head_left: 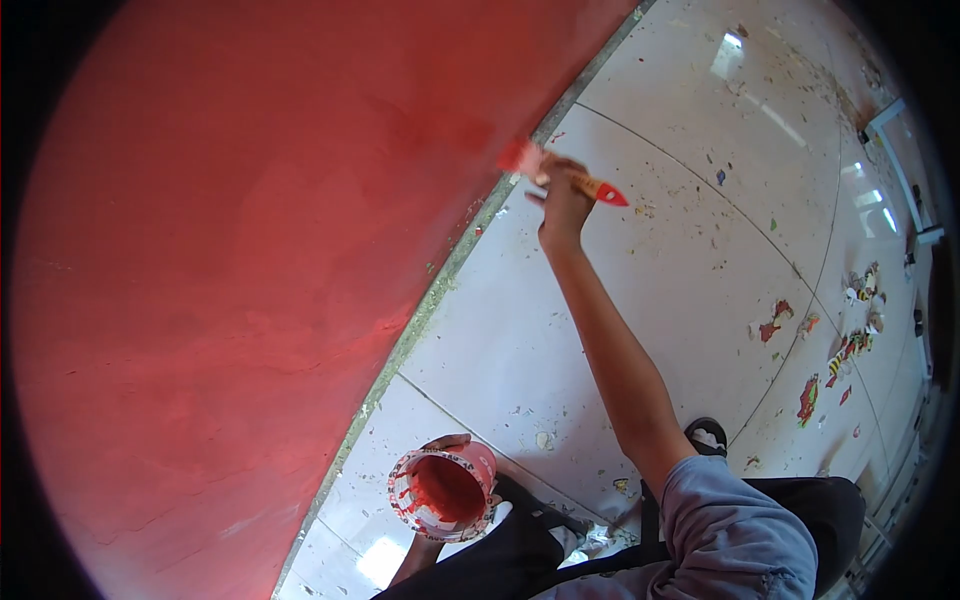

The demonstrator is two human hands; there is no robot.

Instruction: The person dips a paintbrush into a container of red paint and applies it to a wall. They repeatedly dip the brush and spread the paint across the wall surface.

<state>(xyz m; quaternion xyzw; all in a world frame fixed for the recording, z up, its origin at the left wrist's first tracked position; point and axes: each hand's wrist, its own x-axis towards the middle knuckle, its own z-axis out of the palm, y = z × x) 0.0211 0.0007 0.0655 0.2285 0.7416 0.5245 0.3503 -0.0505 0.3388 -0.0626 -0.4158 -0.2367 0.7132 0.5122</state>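
While the right hand (pixel 566 198) pinches the brush (pixel 598 189), bristles at the wall's (pixel 250 250) lower edge and handle pointing away from it, the left hand (pixel 447 441), farther from those bristles, grips the cup (pixel 482 461) just beside the wall.

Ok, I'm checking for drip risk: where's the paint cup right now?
In the head view, the paint cup is low, slightly left of centre, in the left hand, right of the red wall.
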